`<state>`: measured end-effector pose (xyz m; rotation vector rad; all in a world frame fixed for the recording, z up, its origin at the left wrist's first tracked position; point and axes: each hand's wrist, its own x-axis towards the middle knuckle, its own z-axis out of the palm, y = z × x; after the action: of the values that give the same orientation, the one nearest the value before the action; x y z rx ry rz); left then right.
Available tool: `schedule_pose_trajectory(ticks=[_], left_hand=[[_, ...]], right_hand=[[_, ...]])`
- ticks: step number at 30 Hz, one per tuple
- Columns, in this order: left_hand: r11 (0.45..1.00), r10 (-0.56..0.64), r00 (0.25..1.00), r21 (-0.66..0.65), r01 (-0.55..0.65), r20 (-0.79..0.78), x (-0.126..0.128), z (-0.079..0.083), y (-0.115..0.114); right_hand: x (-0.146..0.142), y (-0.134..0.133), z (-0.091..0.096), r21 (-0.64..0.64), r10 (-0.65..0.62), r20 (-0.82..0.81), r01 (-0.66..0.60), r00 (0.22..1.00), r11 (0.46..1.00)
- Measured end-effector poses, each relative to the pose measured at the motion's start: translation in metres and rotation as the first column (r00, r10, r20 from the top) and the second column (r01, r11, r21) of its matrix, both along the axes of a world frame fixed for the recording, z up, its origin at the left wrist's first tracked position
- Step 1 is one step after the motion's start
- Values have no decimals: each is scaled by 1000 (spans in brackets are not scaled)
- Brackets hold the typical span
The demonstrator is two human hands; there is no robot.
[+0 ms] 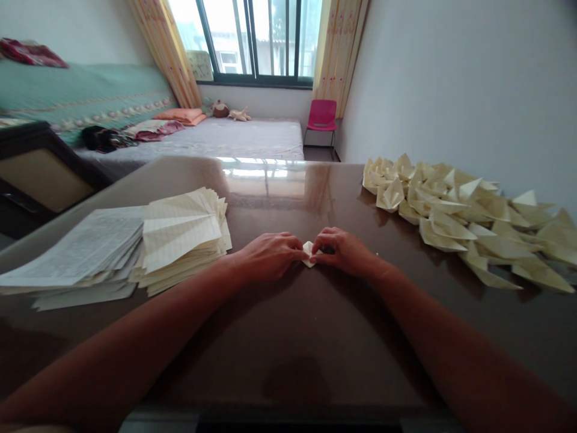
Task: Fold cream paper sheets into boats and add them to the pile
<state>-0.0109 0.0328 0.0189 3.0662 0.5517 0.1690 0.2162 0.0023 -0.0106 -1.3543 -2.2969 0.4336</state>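
Between my two hands, low over the dark glossy table point(293, 337), is a small piece of folded cream paper point(309, 255). My left hand point(274, 255) pinches its left side with fingers bent together. On the other side, my right hand point(340, 249) grips the right edge between thumb and fingertips. Most of the paper's outline is covered by the fingers. To the right lies a large heap of folded paper boats point(451, 207) in the same cream colour. A stack of creased, lined cream sheets point(180, 234) lies left of my left hand.
Printed papers point(85, 246) lie in a pile at the table's left, touching the cream stack. Beyond the table are a bed point(252, 137), a pink chair point(323, 115) and a window. A white wall runs along the right, and a dark cabinet point(40, 174) stands at left.
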Motion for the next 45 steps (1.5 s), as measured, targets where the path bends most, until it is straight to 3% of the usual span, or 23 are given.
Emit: schedule_pose_trajectory(ticks=[5, 10, 15, 20, 24, 29, 33, 35, 37, 41, 45], left_hand=[[995, 21, 992, 95, -9, -125, 3, 8, -9], [996, -21, 996, 90, 29, -90, 12, 2, -16], [998, 14, 996, 61, -9, -83, 14, -4, -25], [998, 33, 994, 59, -27, -104, 17, -3, -33], [995, 65, 992, 79, -56, -110, 19, 0, -31], [995, 72, 994, 78, -65, -82, 18, 3, -29], [995, 101, 995, -3, -101, -14, 13, 3, -26], [991, 106, 993, -84, -101, 47, 10, 0, -21], [980, 119, 986, -172, -98, 114, 8, -5, -12], [911, 248, 938, -387, -141, 243, 9, -20, 4], [813, 461, 850, -506, -288, 257, 12, -26, 12]], right_hand=[[-1, -1, -3, -32, -84, 25, 84, 996, 996], [-14, -14, 9, 42, -93, 168, 87, 981, 995], [-34, -36, 26, 116, -120, 484, 73, 867, 991], [-38, -41, 20, 130, -121, 589, 54, 799, 990], [-40, -37, 16, 117, -118, 601, 59, 790, 991], [-41, -29, 13, 109, -149, 531, 108, 834, 988], [-23, -14, 4, 61, -183, 249, 174, 951, 983], [-13, -7, 0, 28, -193, 93, 191, 977, 981], [-8, -4, -3, 2, -168, 47, 168, 985, 986], [-7, -3, -4, -75, -143, -13, 141, 990, 987], [-7, -1, 1, -255, -182, -252, 116, 951, 960]])
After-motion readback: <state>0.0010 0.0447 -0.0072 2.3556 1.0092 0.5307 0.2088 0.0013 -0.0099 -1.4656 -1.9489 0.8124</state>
